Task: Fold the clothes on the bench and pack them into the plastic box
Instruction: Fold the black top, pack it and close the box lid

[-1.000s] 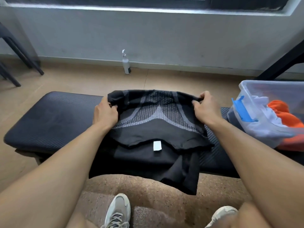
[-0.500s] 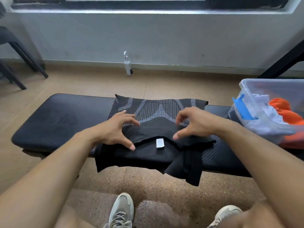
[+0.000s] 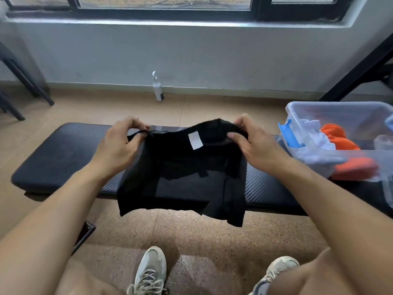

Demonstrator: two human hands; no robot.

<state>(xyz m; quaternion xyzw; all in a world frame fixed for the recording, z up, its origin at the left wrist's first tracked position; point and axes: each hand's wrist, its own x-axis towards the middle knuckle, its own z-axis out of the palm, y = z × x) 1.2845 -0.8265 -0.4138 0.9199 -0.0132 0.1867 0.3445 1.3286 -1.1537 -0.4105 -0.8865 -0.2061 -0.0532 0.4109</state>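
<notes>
A black garment [image 3: 180,177] with a small white label near its top hangs lifted over the black padded bench [image 3: 61,154]. My left hand [image 3: 121,145] pinches its top left edge and my right hand [image 3: 253,141] pinches its top right edge. Its lower hem droops past the bench's front edge. The clear plastic box [image 3: 340,111] with blue latches stands on the bench's right end and holds white and orange clothes [image 3: 338,141].
A white pump bottle [image 3: 157,88] stands on the floor by the far wall. Dark chair legs [image 3: 27,86] are at the far left and a black frame leg [image 3: 357,67] at the far right. My two shoes [image 3: 151,271] rest on the speckled floor below.
Both hands moved from the middle of the flat garment to its upper edge, gripped it and lifted it off the bench; the patterned grey part is now hidden.
</notes>
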